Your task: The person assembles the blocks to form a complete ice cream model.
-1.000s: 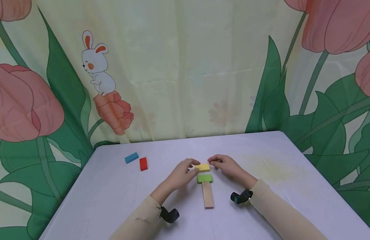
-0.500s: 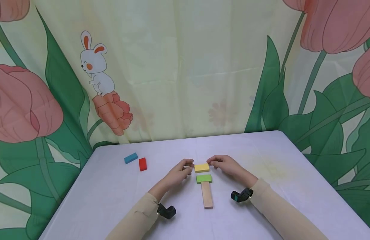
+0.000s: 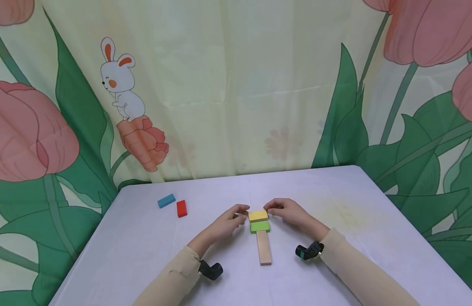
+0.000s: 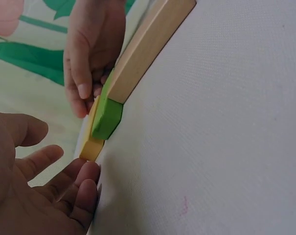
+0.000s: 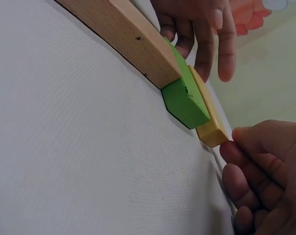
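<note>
A yellow block [image 3: 258, 216] lies crosswise against the far side of a green block [image 3: 260, 227]. From the green block a plain wooden plank [image 3: 264, 247] runs toward the near edge, making a T shape. At the yellow block's left end is my left hand [image 3: 227, 222], its fingers spread and relaxed, fingertips right at that end in the left wrist view. My right hand [image 3: 290, 212] touches the opposite end; the right wrist view shows thumb and index fingertips [image 5: 230, 149] at the corner, the other fingers loosely bent.
Farther back on the left lie a blue block [image 3: 166, 201] and a red block [image 3: 182, 208]. All of it rests on a white-covered table [image 3: 335, 191], with a printed curtain [image 3: 236, 85] behind its far edge.
My left hand has let go of the yellow block and drawn back slightly left. The yellow block has slid nearer, closing the gap to the green one. My right hand stays beside it.
</note>
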Demonstrator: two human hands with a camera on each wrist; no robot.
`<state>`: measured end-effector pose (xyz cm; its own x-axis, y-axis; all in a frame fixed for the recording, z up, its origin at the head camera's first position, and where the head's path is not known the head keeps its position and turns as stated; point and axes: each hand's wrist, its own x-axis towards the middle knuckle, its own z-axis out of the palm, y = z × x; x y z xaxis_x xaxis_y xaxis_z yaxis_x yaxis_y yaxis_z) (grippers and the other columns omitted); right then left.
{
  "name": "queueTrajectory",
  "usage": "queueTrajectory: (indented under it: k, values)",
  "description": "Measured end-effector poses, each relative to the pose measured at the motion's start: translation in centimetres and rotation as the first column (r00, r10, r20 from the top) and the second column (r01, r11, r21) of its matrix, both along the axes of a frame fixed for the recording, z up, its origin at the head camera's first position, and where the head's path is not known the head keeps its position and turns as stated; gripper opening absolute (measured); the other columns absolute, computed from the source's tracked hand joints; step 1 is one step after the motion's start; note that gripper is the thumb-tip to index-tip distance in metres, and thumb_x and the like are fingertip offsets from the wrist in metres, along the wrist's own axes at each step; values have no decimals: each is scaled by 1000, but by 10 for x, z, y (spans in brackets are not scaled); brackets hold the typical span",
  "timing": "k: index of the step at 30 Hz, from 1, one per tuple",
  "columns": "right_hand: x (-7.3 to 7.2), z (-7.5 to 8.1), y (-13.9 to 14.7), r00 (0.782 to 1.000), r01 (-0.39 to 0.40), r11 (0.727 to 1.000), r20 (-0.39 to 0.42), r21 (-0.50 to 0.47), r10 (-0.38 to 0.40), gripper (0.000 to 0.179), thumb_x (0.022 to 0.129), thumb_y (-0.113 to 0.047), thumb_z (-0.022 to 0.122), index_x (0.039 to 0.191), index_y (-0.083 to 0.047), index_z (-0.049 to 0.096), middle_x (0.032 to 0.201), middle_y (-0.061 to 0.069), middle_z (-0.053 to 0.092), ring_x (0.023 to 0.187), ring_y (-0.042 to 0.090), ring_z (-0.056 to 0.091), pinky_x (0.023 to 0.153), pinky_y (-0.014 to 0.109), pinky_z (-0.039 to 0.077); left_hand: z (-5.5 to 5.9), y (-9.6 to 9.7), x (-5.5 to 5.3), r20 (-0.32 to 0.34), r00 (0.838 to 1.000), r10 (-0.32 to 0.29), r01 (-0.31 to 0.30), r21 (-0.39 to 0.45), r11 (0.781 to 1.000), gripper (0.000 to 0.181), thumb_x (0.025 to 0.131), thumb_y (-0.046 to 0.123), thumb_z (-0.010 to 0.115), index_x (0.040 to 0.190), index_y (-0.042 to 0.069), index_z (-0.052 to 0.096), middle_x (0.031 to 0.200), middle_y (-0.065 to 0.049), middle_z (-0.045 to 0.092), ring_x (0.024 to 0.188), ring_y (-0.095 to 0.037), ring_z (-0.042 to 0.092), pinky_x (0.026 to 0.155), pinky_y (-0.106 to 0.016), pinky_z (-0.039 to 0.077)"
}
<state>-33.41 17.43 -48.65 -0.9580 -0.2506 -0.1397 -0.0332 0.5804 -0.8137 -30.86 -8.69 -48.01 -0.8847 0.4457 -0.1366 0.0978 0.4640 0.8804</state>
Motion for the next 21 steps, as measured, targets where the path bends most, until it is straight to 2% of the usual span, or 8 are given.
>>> queueTrajectory:
  k: [7, 21]
  values:
    - [2, 1, 1, 998, -45, 998, -36, -37, 44, 21, 95, -16, 74, 115, -12, 75, 107, 1, 73, 95, 16, 60, 83, 31, 49, 3, 1, 1, 0, 1000, -14, 14, -11, 1000, 42, 108, 27, 47, 148, 14, 51, 135, -5, 60, 114, -20, 61, 90, -40, 50]
    - [5, -1, -1, 998, -42, 998, -43, -42, 40, 14, 92, -16, 76, 106, -13, 74, 97, -1, 70, 91, 16, 60, 81, 31, 49, 5, -1, 8, -20, 999, -37, 37, -25, 999, 40, 108, 24, 49, 146, 14, 53, 134, -5, 61, 115, -18, 58, 93, -40, 47]
